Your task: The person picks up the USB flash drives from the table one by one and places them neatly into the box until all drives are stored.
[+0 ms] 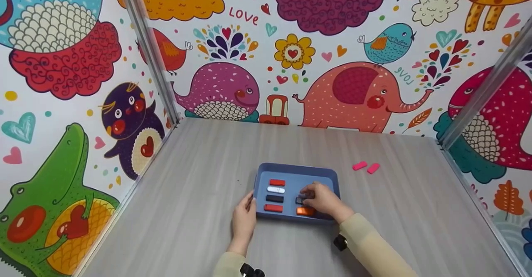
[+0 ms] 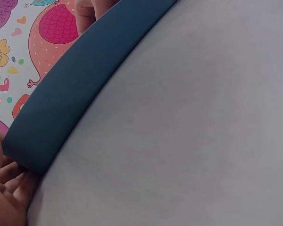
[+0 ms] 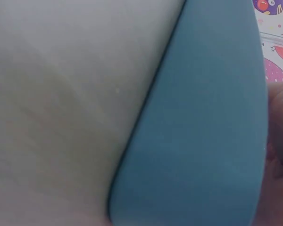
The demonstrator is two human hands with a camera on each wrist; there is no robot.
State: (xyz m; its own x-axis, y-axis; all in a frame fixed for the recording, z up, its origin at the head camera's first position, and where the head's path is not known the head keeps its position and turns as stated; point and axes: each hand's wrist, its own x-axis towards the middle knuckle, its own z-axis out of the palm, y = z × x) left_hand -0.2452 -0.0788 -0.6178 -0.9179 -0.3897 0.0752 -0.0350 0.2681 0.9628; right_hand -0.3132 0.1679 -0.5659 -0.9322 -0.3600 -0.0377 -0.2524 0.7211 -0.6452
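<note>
A blue tray (image 1: 297,169) holds several small flat sticks shaped like USB sticks. Its left column has a red stick (image 1: 277,182), a white stick (image 1: 276,190), a black stick (image 1: 274,199) and another red stick (image 1: 273,208). My left hand (image 1: 244,218) grips the tray's left wall, with fingers curled at its corner in the left wrist view. Inside the tray on the right, my right hand (image 1: 324,201) pinches a dark stick (image 1: 299,200), largely hidden by the fingers. Just below these fingers lies an orange stick (image 1: 305,211).
Two pink sticks (image 1: 373,168) lie on the wood-grain table (image 1: 199,194), right of the tray and beyond it. Walls printed with cartoon animals (image 1: 357,98) rise at the back and both sides. The tray's outer wall (image 3: 198,132) fills much of the right wrist view.
</note>
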